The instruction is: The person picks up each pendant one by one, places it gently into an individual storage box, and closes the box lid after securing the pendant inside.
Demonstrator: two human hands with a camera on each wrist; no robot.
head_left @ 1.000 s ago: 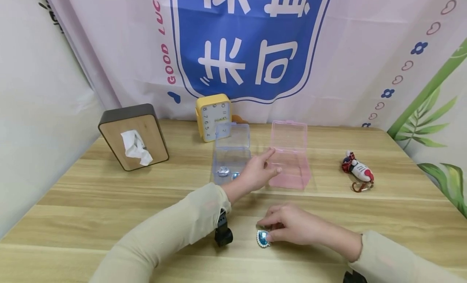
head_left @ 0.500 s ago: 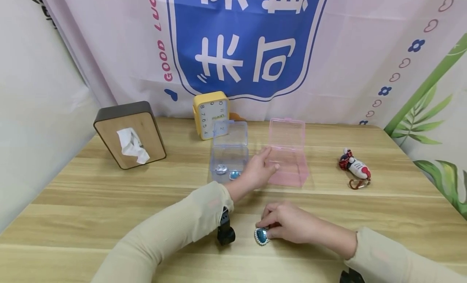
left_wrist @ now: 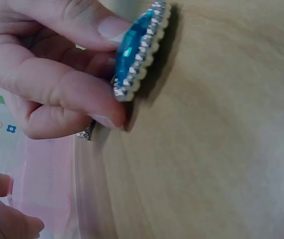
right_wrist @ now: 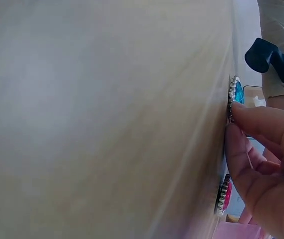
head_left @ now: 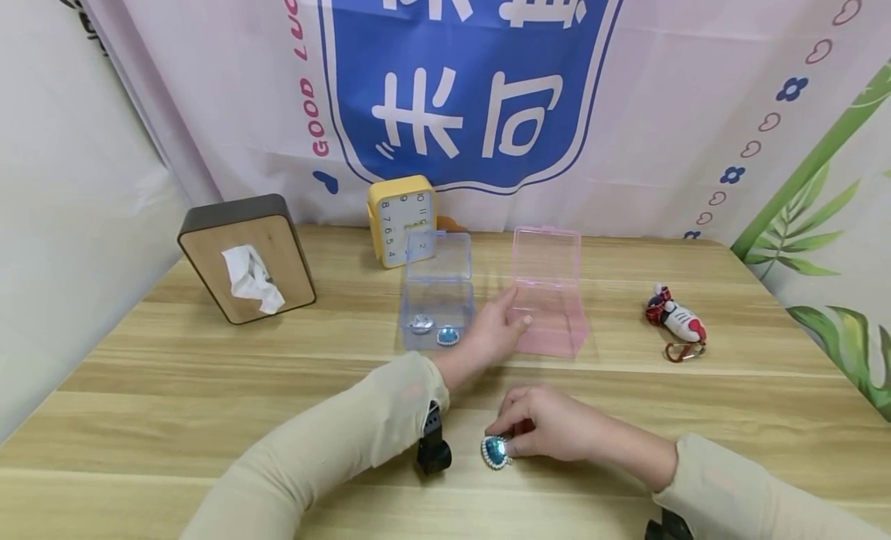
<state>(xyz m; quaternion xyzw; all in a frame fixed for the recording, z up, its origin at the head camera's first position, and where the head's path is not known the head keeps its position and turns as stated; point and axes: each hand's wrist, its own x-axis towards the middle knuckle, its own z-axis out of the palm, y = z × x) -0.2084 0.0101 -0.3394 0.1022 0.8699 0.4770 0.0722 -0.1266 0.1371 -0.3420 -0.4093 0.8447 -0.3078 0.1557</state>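
Note:
My right hand [head_left: 557, 428] pinches a blue gem with a silver beaded rim [head_left: 495, 452] by its edge, low at the tabletop. In the left wrist view the blue gem [left_wrist: 134, 55] stands tilted between thumb and fingers. A pink-red gem [right_wrist: 225, 195] with a similar rim sits beneath this hand in the right wrist view. My left hand [head_left: 487, 335] reaches forward, fingers extended, and touches the left side of an open clear pink box [head_left: 550, 343]. Left of that hand, an open clear blue box [head_left: 438, 296] contains a clear gem [head_left: 421, 323] and a blue gem [head_left: 448, 336].
A yellow clock [head_left: 402, 219] stands behind the blue box. At the left is a tissue box [head_left: 247, 261] with a tissue sticking out. A small plush keychain [head_left: 678, 323] lies to the right on the wooden table [head_left: 139, 416]. A printed curtain [head_left: 661, 99] hangs behind.
My right hand's fingers have come together on the blue gem's edge, and the gem has shifted slightly left. My left hand stays at the pink box. The head view has shifted a little.

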